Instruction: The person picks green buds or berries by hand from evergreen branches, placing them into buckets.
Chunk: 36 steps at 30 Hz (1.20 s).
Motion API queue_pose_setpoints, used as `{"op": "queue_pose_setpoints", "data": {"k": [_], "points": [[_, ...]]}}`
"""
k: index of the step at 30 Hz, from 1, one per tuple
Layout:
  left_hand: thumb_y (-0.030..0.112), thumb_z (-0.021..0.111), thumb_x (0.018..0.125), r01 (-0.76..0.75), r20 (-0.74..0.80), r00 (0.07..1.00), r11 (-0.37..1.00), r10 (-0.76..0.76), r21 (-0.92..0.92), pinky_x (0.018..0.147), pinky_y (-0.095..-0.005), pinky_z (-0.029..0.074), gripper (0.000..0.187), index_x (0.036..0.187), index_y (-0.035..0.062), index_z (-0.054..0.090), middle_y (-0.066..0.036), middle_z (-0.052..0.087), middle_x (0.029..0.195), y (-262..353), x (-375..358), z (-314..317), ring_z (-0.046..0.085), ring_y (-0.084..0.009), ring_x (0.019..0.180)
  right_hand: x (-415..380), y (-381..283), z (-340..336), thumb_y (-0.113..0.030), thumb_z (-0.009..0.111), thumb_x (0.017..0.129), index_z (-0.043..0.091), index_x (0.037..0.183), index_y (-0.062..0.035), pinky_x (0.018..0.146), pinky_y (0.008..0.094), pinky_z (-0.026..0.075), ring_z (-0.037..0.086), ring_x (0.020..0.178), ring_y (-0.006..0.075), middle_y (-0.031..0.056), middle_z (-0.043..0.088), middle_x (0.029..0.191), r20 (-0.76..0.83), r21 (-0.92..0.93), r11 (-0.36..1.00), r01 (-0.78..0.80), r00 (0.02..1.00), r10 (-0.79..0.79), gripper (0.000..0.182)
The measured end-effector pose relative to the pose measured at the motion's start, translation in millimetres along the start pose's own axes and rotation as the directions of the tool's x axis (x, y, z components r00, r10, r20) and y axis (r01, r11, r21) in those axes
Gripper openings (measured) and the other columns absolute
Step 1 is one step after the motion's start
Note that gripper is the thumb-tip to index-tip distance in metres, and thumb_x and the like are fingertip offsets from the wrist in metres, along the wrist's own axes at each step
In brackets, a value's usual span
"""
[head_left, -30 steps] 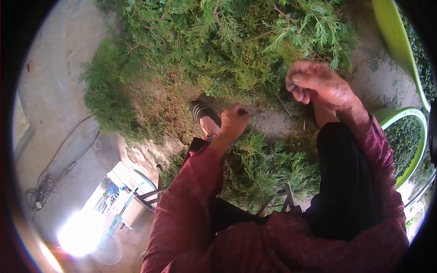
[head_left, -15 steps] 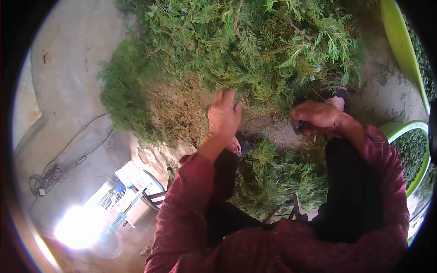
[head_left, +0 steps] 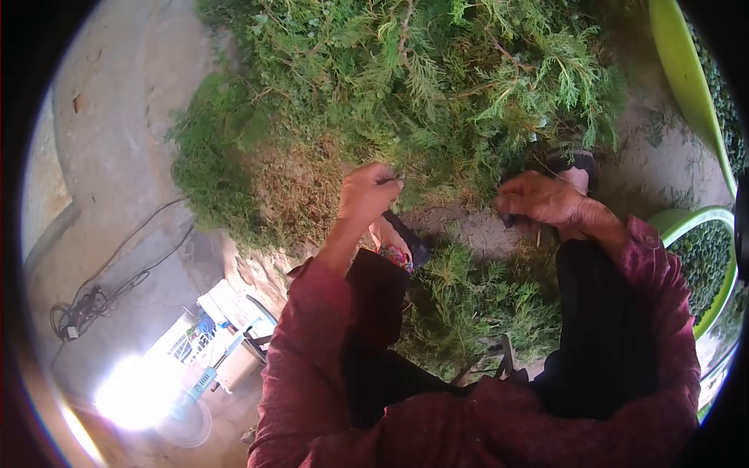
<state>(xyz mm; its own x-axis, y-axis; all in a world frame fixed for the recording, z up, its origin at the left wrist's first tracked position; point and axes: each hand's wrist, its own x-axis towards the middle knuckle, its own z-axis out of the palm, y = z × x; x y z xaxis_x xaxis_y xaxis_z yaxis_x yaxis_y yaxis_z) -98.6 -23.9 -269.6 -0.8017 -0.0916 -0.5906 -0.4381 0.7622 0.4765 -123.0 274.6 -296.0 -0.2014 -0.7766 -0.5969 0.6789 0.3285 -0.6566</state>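
Note:
My left hand (head_left: 368,193) is closed, thumb against curled fingers, at the near edge of a large heap of cut evergreen branches (head_left: 421,86). Whatever may be in its fingers is too small to make out. To the right, my right hand (head_left: 542,198) is also closed, its fingers bent downward over something dark that is mostly hidden. It is close to my right foot and the heap's lower right edge. Between my legs lie more loose green sprigs (head_left: 484,300) on the ground.
Two green tubs, an upper tub (head_left: 686,70) and a lower tub (head_left: 725,300), hold small dark green pieces at the right. Brown plant litter (head_left: 300,183) lies left of my left hand. A cable (head_left: 90,308) and a bright lamp (head_left: 136,394) are on the left.
My left hand has moved slightly left and down, and its fingers have gone from extended to closed. My right hand has stayed nearly in place.

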Motion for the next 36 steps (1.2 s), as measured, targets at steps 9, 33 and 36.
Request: {"op": "queue_pose_setpoints", "data": {"k": [9,33,36], "points": [[0.008,0.066,0.071,0.334,0.335,0.93,0.74,-0.155,-0.585,0.042,-0.0195,0.034,0.009,0.074,0.0034,0.058,-0.001,0.054,0.061,70.7,-62.9,-85.2,0.044,-0.0039,0.048,-1.6,-3.7,0.3,-0.037,0.053,0.084,0.058,0.081,-0.0028,0.051,0.0207,0.043,0.051,0.056,0.0058,0.0013,0.056,0.067,-0.017,0.031,0.999,-0.019,1.0,0.02,0.035],[0.022,0.053,0.086,0.011,-0.094,0.988,0.671,-0.119,-0.742,0.077,-0.028,0.045,0.039,0.117,-0.0003,0.043,-0.009,0.055,0.106,95.6,-170.5,-83.5,0.053,-0.0173,0.094,-38.3,-139.6,126.2,-0.02,0.054,0.074,0.058,0.078,-0.0014,0.057,0.0379,0.045,0.057,0.06,0.0289,0.0169,0.056,0.066,0.163,-0.498,0.748,0.438,0.895,-0.416,0.019],[0.023,0.053,0.086,-0.078,-0.112,0.989,0.307,-0.095,-0.949,0.075,-0.0286,0.046,0.037,0.114,0.0007,0.044,-0.011,0.056,0.103,108.5,-172.0,-101.6,0.054,-0.0174,0.091,-47.8,-156.9,156.4,-0.021,0.055,0.073,0.057,0.073,-0.0013,0.059,0.0424,0.045,0.057,0.065,0.0349,0.017,0.058,0.068,0.282,-0.716,0.449,0.534,0.81,-0.514,0.02]]}}
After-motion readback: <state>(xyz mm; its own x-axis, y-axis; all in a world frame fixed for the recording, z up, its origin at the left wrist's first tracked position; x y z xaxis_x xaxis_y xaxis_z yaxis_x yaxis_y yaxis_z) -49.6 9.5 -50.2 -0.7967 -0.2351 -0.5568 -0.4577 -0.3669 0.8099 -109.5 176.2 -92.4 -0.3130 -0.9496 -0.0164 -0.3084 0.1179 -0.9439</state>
